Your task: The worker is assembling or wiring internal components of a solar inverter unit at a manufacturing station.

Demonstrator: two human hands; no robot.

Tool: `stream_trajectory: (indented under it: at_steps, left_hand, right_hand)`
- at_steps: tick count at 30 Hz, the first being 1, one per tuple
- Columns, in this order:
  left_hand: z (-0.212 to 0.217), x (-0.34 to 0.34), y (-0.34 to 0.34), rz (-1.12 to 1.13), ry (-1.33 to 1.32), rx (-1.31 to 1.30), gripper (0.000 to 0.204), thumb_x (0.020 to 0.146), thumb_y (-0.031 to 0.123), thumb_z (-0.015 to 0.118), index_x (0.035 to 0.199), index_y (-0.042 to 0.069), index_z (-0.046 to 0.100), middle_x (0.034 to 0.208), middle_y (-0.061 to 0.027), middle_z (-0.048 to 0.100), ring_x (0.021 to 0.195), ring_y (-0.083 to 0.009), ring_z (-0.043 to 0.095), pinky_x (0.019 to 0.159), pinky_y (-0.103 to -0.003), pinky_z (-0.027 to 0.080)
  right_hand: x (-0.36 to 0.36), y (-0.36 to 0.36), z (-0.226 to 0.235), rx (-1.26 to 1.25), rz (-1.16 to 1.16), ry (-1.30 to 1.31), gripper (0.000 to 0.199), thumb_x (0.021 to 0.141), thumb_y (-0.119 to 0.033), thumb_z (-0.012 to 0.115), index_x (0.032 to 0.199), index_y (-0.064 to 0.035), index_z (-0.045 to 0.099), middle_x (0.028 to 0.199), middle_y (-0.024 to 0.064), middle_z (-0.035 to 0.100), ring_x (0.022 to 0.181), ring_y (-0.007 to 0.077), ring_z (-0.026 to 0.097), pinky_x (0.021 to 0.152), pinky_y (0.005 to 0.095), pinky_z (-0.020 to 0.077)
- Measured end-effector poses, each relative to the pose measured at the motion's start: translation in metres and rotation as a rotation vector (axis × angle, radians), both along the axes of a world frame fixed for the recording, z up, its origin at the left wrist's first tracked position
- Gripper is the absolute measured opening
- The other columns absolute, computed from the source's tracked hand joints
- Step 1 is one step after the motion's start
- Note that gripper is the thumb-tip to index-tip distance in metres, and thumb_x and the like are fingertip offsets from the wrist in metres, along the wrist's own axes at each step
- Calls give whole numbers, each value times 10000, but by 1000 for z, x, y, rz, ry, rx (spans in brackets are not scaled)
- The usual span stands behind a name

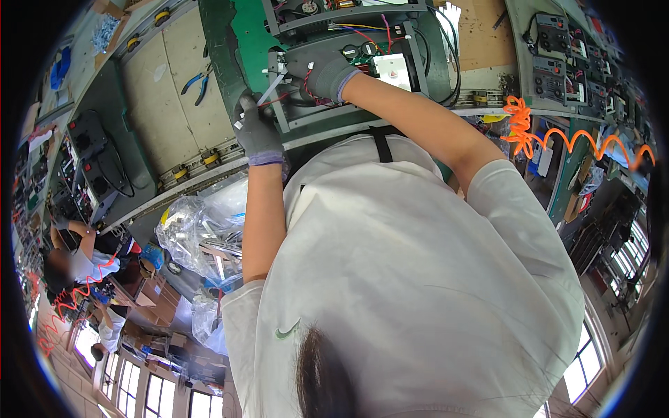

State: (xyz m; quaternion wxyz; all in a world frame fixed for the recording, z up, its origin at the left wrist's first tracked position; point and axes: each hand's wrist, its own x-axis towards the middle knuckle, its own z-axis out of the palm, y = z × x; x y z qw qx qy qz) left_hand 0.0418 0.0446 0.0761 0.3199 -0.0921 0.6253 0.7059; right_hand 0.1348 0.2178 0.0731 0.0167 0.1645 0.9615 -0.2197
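Both my hands wear grey gloves and work at the left end of an open metal chassis (341, 115) holding electronics. My left hand (260, 131) is just outside its corner, thumb and fingers closed on a flat whitish strip (272, 88) that slants up toward the chassis. A thin red wire (274, 102) runs close to these fingers. My right hand (325, 74) reaches over the chassis with bent fingers at its left end panel; what the fingertips hold is hidden. Below them hang red wires with a small white connector (310, 66). Right of this hand lies a circuit board with a white plate (393, 72).
Behind stands a second open chassis (341, 15). Blue-handled pliers (197, 85) lie on the board at left. A roller-conveyor rail (209, 157) runs along the near edge. Plastic-wrapped metal parts (209, 237) are below left, a coiled orange air hose (519, 129) at right. Other people work far left.
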Motion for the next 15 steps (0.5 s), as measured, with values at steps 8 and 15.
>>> stream_trajectory:
  at_steps: [8,15]
  left_hand:
    - [1,3,-2,-57,151,-52,324,990,306,665,1182,44,653,899,-2,620,712,-72,552,626,-210,469]
    - [3,6,3,-49,76,-20,302,986,306,674,1147,51,677,851,28,613,665,-51,502,586,-202,404]
  right_hand:
    - [-5,3,21,-32,50,-180,304,874,-119,564,1136,-189,704,1056,117,677,1032,332,668,846,456,562]
    - [-8,1,14,47,62,-186,250,885,-147,562,1085,-147,713,985,136,693,929,344,694,769,464,577]
